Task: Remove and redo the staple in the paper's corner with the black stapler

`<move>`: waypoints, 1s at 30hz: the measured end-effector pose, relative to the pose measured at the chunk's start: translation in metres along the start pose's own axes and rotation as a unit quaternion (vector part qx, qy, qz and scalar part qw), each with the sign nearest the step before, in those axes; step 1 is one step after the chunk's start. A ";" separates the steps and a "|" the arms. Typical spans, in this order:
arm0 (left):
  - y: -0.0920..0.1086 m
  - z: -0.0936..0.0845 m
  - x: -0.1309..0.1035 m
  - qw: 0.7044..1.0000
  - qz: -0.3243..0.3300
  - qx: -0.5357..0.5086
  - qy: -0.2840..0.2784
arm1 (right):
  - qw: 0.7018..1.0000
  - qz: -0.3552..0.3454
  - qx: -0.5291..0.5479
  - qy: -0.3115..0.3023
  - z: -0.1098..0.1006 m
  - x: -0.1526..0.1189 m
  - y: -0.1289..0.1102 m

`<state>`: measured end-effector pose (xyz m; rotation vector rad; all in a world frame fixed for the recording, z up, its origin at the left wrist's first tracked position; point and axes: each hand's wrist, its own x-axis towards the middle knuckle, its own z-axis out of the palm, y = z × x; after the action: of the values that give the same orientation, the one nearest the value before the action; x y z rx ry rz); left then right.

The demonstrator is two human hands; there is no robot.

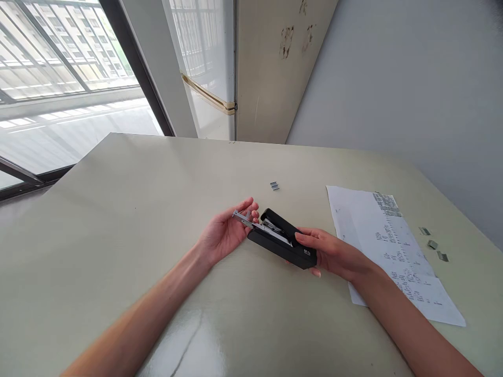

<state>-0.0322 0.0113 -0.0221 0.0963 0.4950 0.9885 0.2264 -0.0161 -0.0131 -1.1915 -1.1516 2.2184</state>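
A black stapler (pixel 281 241) is held above the table, its metal staple tray (pixel 243 219) slid out at the left end. My right hand (pixel 330 252) is wrapped round the stapler's right end, thumb on top. Palm up, my left hand (pixel 228 233) is at the pulled-out tray, its fingers loosely curled behind the metal; whether they grip it is hard to make out. Beyond the stapler, a few small staple strips (pixel 274 186) lie on the table.
Printed paper sheets (pixel 377 246) lie on the pale table (pixel 157 183) at the right, partly under my right forearm. More staple strips (pixel 433 244) are beyond their right edge. A wall borders the right side; a window is at the upper left.
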 end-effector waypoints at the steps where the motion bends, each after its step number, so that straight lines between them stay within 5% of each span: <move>1: 0.001 -0.002 0.000 1.000 -0.003 0.009 -0.009 | 1.000 0.001 -0.001 -0.001 0.000 -0.001 0.000; 6: 0.005 -0.009 -0.001 0.998 0.006 0.058 -0.024 | 1.000 0.008 -0.015 -0.005 0.000 -0.003 0.000; 14: 0.003 0.003 -0.002 0.996 0.048 0.054 0.051 | 0.999 -0.027 -0.036 -0.010 -0.001 -0.006 0.001; 20: 0.010 -0.001 -0.001 0.994 0.048 0.092 0.040 | 0.993 -0.100 -0.039 0.045 -0.005 -0.004 0.005; 23: 0.005 -0.002 -0.004 0.964 0.130 0.229 0.044 | 0.980 -0.154 -0.044 0.118 -0.004 -0.003 0.006; 26: -0.004 0.000 -0.009 0.901 0.239 0.356 0.062 | 0.964 -0.191 -0.057 0.174 -0.003 -0.001 0.006; 30: -0.011 0.000 -0.014 0.861 0.293 0.408 0.078 | 0.953 -0.203 -0.067 0.213 -0.004 0.002 0.006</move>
<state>-0.0300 -0.0063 -0.0201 0.9871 1.0549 1.3225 0.2285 -0.0168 -0.0205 -1.2682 -1.2406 1.5104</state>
